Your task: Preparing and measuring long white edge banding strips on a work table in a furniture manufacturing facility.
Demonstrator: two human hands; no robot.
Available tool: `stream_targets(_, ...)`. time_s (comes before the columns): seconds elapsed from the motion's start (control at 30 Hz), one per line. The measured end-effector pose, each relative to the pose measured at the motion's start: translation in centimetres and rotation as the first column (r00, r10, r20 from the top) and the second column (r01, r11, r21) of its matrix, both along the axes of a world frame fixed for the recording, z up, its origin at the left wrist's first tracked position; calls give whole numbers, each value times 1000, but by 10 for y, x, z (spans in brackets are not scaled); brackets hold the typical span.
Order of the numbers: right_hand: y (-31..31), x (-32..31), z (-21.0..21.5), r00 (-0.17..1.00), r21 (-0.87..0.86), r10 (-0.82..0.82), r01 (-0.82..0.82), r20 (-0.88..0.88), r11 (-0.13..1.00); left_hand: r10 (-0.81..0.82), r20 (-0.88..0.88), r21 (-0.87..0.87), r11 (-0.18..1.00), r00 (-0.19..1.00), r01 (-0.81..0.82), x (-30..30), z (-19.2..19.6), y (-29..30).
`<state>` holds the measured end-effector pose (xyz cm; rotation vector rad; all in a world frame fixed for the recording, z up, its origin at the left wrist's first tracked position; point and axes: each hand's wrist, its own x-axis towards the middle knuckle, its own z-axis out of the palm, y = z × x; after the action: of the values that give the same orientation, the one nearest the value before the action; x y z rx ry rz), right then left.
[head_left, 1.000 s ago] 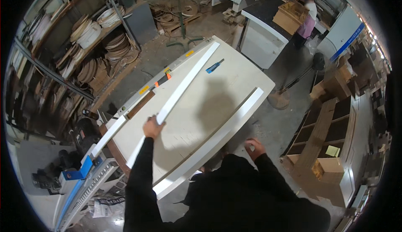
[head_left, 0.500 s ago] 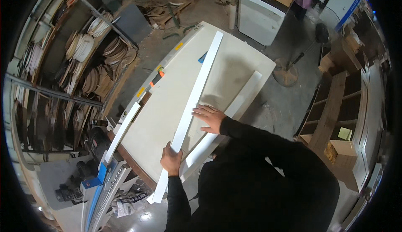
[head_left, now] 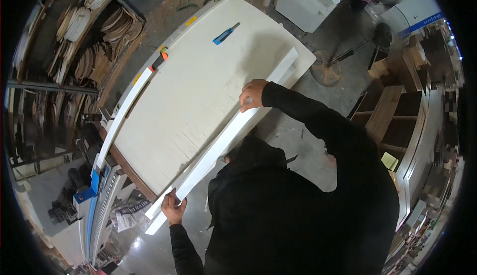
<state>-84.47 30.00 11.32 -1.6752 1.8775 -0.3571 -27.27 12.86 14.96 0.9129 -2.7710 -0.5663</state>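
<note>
One white strip [head_left: 217, 146], left fingers [head_left: 171, 198] half-curled round one end, right fingers [head_left: 245, 99] pinching its edge

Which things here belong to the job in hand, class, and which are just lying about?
Apparently in use:
- white strips, at the left hand and right hand
- pale tabletop

Apparently lying about:
- blue-handled tool
- crumpled bag
- shelved coils

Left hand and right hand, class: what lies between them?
A long white strip runs between left hand and right hand in the head view.
</note>
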Motion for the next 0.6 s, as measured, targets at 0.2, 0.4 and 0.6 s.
stream_targets(0.2,23,16,-33,970,19,-200,199,137,980,-75,62,41,997,995,72,4,-31,0)
stream_targets(0.4,33,29,-72,969,-116,-214,228,122,967,-103,189,56,994,977,94,8,-66,-20)
stream_targets(0.6,66,-35,-86,989,-109,-18,2,-149,994,43,407,-25,999,912,-36,17,-67,-23)
